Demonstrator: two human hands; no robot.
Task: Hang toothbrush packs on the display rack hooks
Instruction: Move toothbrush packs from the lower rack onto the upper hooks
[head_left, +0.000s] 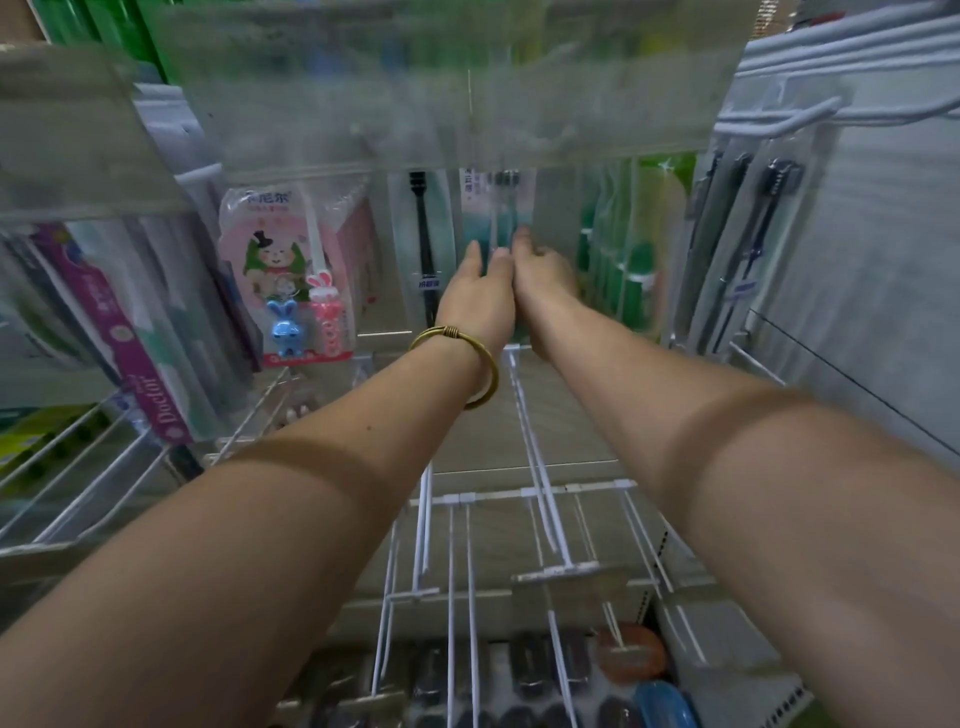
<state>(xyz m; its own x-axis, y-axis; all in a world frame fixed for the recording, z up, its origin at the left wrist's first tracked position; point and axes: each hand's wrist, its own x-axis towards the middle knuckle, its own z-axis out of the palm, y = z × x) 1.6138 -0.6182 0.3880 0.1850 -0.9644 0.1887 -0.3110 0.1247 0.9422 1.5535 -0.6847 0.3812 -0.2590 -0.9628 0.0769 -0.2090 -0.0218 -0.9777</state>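
Both arms reach deep into the display rack. My left hand (478, 296), a gold bangle on its wrist, and my right hand (543, 275) sit side by side against a teal-and-white toothbrush pack (496, 208) that hangs at the back. The fingertips of both hands touch the pack's lower part; whether they pinch it is hidden by the backs of the hands. The hook that carries the pack is hidden behind a frosted plastic strip (415, 93) across the top.
A pink children's toothbrush pack (291, 270) with rabbit figures hangs to the left, a black toothbrush pack (423, 244) beside it. Green packs (631, 260) hang right, dark ones (753, 234) farther right. Bare white wire hooks (535, 467) jut out below my arms.
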